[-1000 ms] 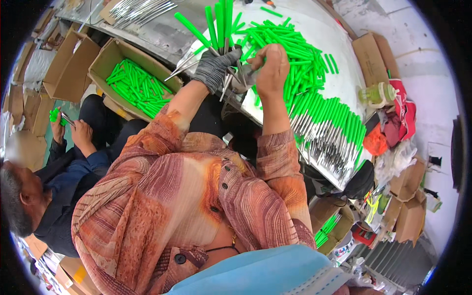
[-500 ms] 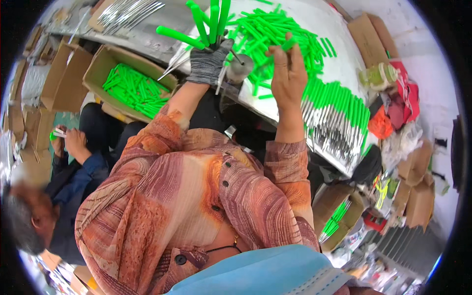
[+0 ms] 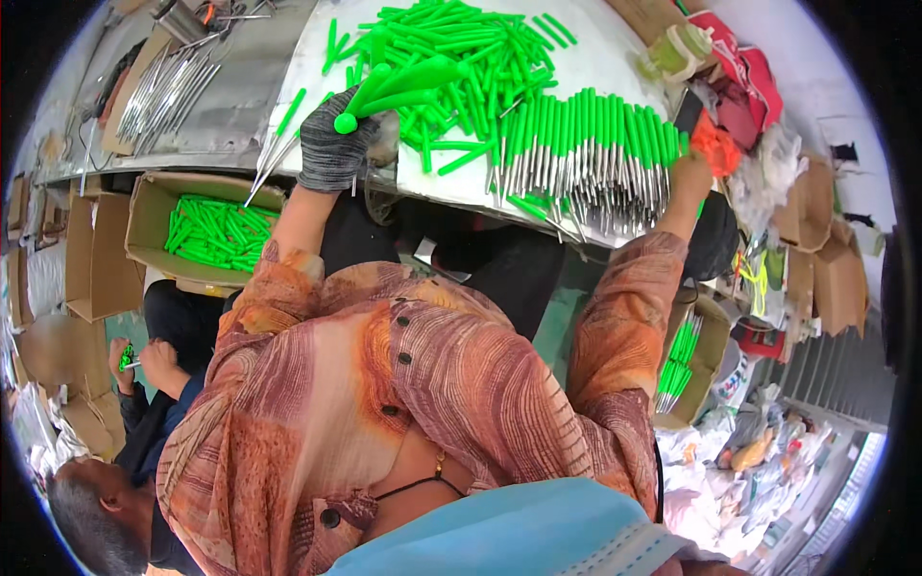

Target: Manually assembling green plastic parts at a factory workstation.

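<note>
My left hand (image 3: pixel 334 152), in a grey knitted glove, is closed round several green-handled metal rods (image 3: pixel 411 79). Their green ends fan out above the fist, some blurred. At the right end of a long row of green-handled metal rods (image 3: pixel 586 144), my bare right hand (image 3: pixel 690 180) is closed, with a bit of green handle (image 3: pixel 684 143) showing at its fingertips; most of that piece is hidden. A heap of loose green handles (image 3: pixel 461 48) lies on the white table top (image 3: pixel 312 72) behind the row. Thin metal rods (image 3: pixel 273 158) stick out beside my glove.
An open carton of green handles (image 3: pixel 154 216) stands left of my left arm. Another carton (image 3: pixel 706 389) with green-handled rods is at lower right. Bare metal rods (image 3: pixel 171 91) lie far left. A co-worker's hands (image 3: pixel 158 365) hold a small green piece. Bags (image 3: pixel 720 144) crowd the right.
My right hand has moved from beside the metal cylinder near my left hand to the right end of the row. My left hand still grips its bunch. The whole view has shifted.
</note>
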A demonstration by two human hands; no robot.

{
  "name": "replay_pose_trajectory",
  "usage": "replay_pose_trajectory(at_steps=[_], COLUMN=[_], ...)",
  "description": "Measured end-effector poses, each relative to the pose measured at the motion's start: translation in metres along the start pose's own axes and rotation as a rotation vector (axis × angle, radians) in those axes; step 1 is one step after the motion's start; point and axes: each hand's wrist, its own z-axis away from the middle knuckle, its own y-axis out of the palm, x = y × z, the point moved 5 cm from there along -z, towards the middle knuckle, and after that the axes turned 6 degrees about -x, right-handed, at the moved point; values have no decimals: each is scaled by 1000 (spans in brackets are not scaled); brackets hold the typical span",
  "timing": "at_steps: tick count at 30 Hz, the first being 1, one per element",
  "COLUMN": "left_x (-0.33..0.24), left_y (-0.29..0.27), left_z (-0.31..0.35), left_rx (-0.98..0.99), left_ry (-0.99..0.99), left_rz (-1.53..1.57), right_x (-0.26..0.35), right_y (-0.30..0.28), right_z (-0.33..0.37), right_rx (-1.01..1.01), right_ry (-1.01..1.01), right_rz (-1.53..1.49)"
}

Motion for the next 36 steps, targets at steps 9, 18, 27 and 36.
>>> replay_pose_trajectory(at_steps=[9,18,27,36], left_x=[21,75,47,41], left_y=[-23,-16,-27,-34], left_z=[22,41,21,18], left_rx=[-238,-245,-258,-228], left_ry=[-402,-1089,-871,-748], left_rz=[631,1011,785,802], right_x=[-7,-49,251,387], right_y=[28,32,-76,-92], right_z=[10,-2,101,171], right_rx=[245,367,450,879], right_ry=[20,221,-30,-190], right_rz=[-29,-536,-1473,-1784])
